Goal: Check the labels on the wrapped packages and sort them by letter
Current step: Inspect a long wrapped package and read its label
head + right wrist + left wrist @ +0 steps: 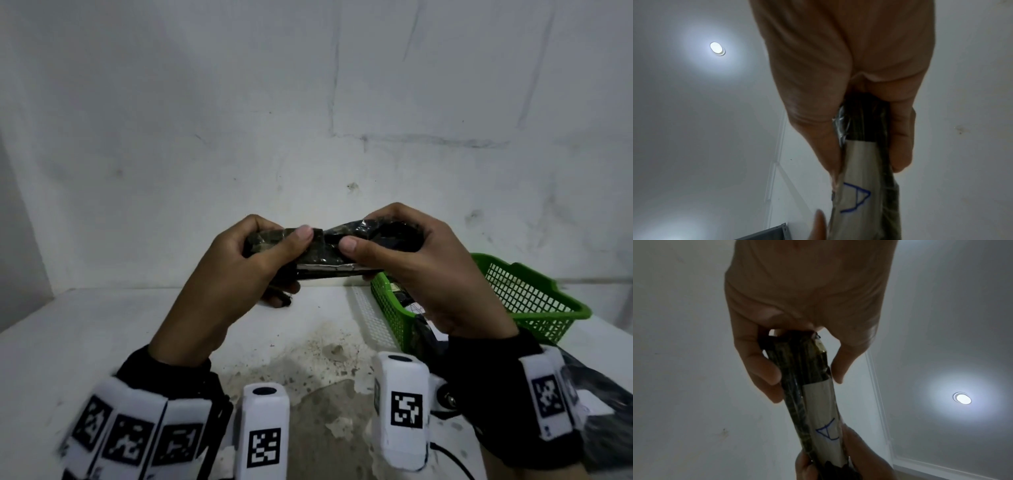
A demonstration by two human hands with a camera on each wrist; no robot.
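Both hands hold one dark wrapped package up above the white table. My left hand grips its left end, thumb on top. My right hand grips its right end, thumb pressing the top near the middle. A white label sits on the package's underside with a blue letter A written on it. In the right wrist view the same label and the A show between my thumb and fingers. From the head view only the label's thin white edge shows.
A green mesh basket stands on the table at the right, behind my right hand, with more dark wrapped packages inside. A white mesh piece lies beside its left wall. The table's middle is stained and chipped.
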